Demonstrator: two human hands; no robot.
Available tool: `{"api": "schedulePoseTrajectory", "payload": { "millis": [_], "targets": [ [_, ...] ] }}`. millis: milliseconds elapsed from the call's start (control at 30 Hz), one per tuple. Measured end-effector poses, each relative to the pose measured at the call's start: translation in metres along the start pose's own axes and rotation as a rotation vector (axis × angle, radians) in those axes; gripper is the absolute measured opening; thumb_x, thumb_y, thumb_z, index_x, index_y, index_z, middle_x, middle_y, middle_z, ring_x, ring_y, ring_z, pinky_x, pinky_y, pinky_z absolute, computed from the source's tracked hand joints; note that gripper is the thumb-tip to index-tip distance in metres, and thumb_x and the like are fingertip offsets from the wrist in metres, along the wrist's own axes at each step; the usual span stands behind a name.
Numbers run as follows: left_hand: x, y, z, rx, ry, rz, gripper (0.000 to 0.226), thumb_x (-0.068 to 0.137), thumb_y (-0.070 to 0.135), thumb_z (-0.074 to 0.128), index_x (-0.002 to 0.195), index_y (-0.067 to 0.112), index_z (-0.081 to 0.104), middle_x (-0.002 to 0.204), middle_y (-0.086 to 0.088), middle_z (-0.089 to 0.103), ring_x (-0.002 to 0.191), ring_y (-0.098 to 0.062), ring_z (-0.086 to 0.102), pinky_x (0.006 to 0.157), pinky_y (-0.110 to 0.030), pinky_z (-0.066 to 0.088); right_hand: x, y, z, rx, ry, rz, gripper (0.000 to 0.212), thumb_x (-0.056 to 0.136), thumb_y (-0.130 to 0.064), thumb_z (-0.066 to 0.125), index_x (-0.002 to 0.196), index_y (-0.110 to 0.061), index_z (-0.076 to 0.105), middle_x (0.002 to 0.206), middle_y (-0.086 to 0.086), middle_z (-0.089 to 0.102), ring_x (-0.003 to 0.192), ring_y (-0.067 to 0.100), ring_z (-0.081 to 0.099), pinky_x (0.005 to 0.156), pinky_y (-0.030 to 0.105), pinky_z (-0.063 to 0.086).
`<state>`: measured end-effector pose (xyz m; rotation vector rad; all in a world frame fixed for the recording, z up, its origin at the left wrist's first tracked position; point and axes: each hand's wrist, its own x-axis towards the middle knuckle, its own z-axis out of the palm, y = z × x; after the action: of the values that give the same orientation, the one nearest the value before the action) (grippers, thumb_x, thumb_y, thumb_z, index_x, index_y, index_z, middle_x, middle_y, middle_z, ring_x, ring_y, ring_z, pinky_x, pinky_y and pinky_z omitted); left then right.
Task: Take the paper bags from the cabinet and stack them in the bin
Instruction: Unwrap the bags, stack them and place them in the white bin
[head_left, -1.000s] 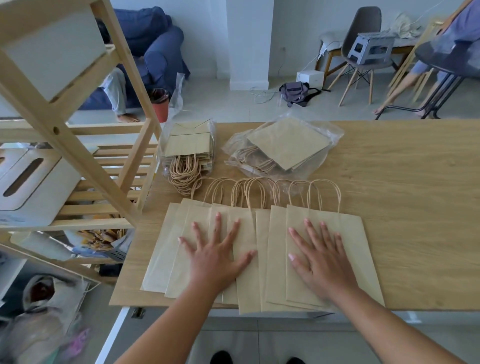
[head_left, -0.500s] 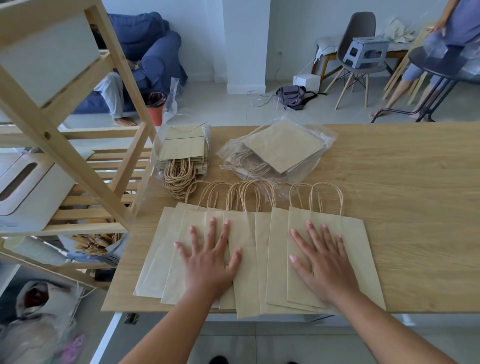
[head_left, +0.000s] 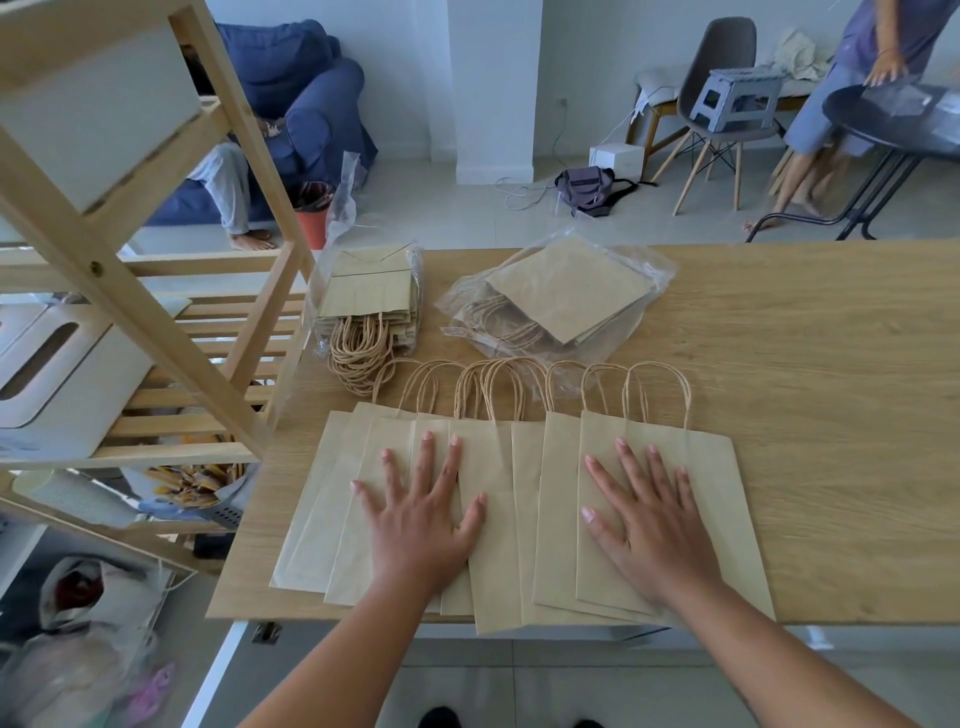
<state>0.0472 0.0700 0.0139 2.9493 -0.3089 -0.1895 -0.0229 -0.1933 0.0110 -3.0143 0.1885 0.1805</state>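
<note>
Both hands lay flat, palms down, fingers spread, gripping nothing: left hand (head_left: 423, 525) pressed on the left part of a fanned row of flat kraft paper bags (head_left: 498, 545), right hand (head_left: 647, 525) pressed on the rightmost, topmost bag (head_left: 717, 499). The bags overlapped side by side w/ twisted paper handles (head_left: 657, 387) pointing away from the person; their bottom edges reached the near edge of the wooden table (head_left: 805, 374), a few hanging slightly over it. Just beyond the handles sat 2 clear plastic packs of more bags: a left pack (head_left: 371, 296) w/ handles spilling toward the row, and a right pack (head_left: 569, 296) lying at an angle. A wooden shelf unit (head_left: 156, 332) stood at the table's left end, holding a white bin w/ a slot handle (head_left: 57, 364) on a slatted shelf. Far side of the room: blue sofa (head_left: 306, 98), grey chair (head_left: 722, 83), round black table (head_left: 893, 124).
</note>
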Motion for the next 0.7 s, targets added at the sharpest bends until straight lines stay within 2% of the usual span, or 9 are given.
{"api": "schedulePoseTrajectory", "payload": {
  "millis": [267,367,533,700],
  "targets": [
    [-0.001,0.000,-0.002,-0.002,-0.020,-0.011,0.071,0.087,0.075,0.008,0.145,0.051,-0.025,0.161,0.014,-0.020,0.149,-0.035,-0.016,0.114,-0.067,-0.004,0.005,0.001,-0.006,0.034,-0.031,-0.028,0.071,0.077,-0.080,-0.012,0.144,-0.058,-0.011,0.159,-0.010,-0.024,0.147,0.021,-0.024,0.121,0.048,-0.008],
    [-0.001,0.001,-0.008,-0.012,-0.036,-0.004,0.072,0.087,0.076,0.009,0.145,0.051,-0.025,0.160,0.013,-0.021,0.149,-0.034,-0.015,0.115,-0.066,-0.005,0.007,0.009,-0.017,0.124,0.002,-0.036,0.073,0.077,-0.083,-0.007,0.146,-0.058,-0.003,0.160,-0.013,-0.016,0.149,0.019,-0.015,0.122,0.046,-0.003],
    [-0.005,-0.014,-0.016,-0.028,0.004,-0.042,0.079,0.082,0.081,0.008,0.147,0.049,-0.023,0.162,0.008,-0.019,0.150,-0.032,-0.012,0.120,-0.056,-0.006,-0.007,0.050,-0.025,0.133,0.052,0.127,0.082,0.077,-0.084,0.001,0.151,-0.049,0.005,0.163,-0.007,-0.002,0.151,0.023,-0.004,0.122,0.046,0.005],
    [0.000,-0.049,-0.026,-0.074,0.034,-0.232,0.082,0.082,0.082,0.013,0.149,0.047,-0.018,0.164,0.002,-0.015,0.150,-0.035,-0.004,0.120,-0.055,0.001,-0.025,0.080,-0.014,0.133,0.028,0.253,0.094,0.069,-0.090,-0.007,0.152,-0.047,0.008,0.165,-0.001,0.000,0.151,0.027,0.002,0.122,0.047,0.007]
  ]
}}
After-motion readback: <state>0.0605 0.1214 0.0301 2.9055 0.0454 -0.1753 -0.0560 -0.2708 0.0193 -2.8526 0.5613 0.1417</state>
